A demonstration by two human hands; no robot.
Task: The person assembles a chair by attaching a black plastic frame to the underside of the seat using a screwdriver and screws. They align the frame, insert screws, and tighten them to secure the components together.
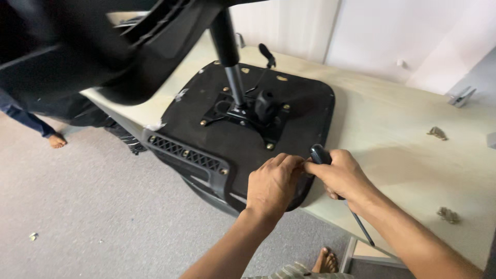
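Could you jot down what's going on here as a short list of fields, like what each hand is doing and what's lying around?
Setting: pale wooden table over grey carpet
Main item: upturned black chair seat with gas-lift post, lying on the table
Left hand: fingers at the seat's near edge
Right hand: closed around a black-handled screwdriver
Around: small clumps of hardware; another person's bare foot on the carpet

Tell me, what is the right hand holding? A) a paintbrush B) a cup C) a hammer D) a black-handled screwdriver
D: the right hand grips a black-handled screwdriver, whose thin shaft sticks out below the wrist, beside the left hand at the edge of the upside-down chair seat on the table.
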